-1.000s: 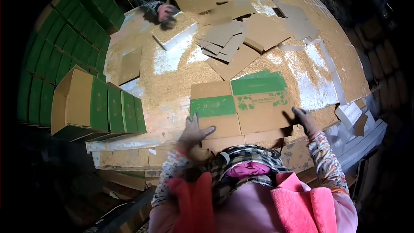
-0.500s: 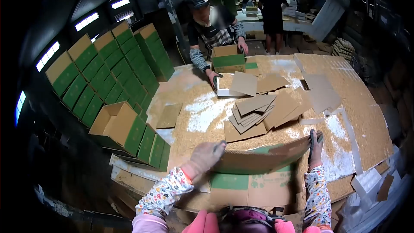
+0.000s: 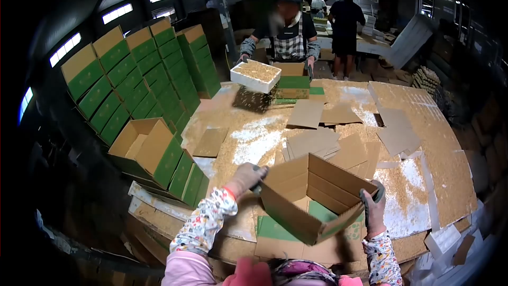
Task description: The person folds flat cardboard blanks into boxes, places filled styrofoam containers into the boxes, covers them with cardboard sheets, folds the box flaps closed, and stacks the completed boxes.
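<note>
While it hung tilted in the air, box (image 3: pixel 333 182): above flat green-and-brown cardboard (image 3: pixel 280 248), over the near side of the table (image 3: pixel 251 145).
Left hand (image 3: pixel 246 178): fingers closed on the box's left corner, pinching its wall.
Right hand (image 3: pixel 374 209): thumb and fingers pinched the box's right corner.
Left side: green-and-brown cartons (image 3: pixel 119 77) stood in stacks.
Table middle: loose brown sheets (image 3: pixel 312 140) lay overlapping.
Far side: co-worker (image 3: pixel 290 42) held a white tray (image 3: pixel 254 82) of tan flakes (image 3: pixel 258 70).
</note>
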Action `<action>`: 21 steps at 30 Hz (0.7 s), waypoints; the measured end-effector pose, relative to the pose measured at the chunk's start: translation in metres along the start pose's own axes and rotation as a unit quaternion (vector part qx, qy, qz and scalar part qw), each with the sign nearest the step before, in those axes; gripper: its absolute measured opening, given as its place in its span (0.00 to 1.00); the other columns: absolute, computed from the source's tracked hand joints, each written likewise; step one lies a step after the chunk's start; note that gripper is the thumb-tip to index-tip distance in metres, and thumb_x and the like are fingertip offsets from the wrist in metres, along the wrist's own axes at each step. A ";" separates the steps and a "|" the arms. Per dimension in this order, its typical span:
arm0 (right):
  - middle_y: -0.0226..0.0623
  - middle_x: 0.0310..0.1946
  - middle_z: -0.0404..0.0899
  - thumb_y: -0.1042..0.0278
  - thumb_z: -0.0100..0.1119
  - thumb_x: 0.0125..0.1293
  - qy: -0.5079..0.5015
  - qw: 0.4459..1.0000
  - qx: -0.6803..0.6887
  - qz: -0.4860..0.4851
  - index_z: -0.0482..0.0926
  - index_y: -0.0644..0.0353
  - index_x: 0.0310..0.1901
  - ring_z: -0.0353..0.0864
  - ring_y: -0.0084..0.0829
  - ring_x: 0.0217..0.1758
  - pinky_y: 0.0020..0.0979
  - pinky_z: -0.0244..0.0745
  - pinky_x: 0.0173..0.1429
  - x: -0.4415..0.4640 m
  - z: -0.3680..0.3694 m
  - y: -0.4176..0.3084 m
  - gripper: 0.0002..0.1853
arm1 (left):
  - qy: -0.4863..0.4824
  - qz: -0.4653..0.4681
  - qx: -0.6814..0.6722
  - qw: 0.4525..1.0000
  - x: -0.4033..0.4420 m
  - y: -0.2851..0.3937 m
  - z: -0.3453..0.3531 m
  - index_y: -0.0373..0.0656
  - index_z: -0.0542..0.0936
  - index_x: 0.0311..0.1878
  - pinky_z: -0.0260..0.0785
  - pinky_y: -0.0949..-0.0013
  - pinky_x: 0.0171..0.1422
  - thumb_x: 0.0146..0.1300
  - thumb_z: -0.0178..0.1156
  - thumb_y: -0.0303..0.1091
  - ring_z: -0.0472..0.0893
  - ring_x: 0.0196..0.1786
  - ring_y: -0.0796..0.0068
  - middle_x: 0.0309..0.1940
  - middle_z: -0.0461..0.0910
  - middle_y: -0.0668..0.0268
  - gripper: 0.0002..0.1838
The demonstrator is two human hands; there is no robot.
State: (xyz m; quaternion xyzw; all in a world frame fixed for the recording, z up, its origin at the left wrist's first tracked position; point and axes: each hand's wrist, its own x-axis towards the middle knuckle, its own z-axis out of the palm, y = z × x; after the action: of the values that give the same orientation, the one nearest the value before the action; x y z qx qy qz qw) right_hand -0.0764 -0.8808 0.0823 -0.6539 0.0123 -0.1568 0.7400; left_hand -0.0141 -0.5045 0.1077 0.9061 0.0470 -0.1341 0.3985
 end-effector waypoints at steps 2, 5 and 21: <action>0.39 0.50 0.71 0.66 0.62 0.61 0.008 0.999 0.021 0.029 0.66 0.66 0.56 0.72 0.29 0.51 0.29 0.71 0.54 0.017 -0.015 0.034 0.24 | -0.076 0.177 0.330 0.924 -0.047 0.059 0.013 0.43 0.83 0.37 0.73 0.57 0.43 0.63 0.52 0.54 0.82 0.36 0.57 0.31 0.82 0.57 0.23; 0.63 0.62 0.61 0.47 0.70 0.50 -0.034 0.968 -0.245 0.032 0.49 0.76 0.67 0.63 0.48 0.66 0.41 0.59 0.68 0.017 0.018 0.031 0.55 | -0.223 0.391 0.342 0.825 -0.070 0.056 0.089 0.45 0.83 0.40 0.71 0.59 0.49 0.64 0.48 0.56 0.78 0.49 0.58 0.38 0.80 0.54 0.24; 0.52 0.63 0.63 0.37 0.50 0.62 -0.475 0.592 -0.590 -0.276 0.63 0.65 0.63 0.58 0.50 0.68 0.44 0.52 0.72 -0.014 0.014 -0.001 0.39 | 0.260 0.229 0.062 0.936 -0.052 -0.055 0.167 0.28 0.46 0.68 0.39 0.47 0.74 0.47 0.71 0.52 0.47 0.71 0.41 0.69 0.47 0.41 0.58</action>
State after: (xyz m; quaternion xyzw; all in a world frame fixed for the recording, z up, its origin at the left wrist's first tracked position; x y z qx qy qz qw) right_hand -0.0866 -0.8637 0.0833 -0.9014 -0.4323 0.0206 0.0148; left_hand -0.1084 -0.5889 -0.0248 0.9185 -0.0681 0.1985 0.3351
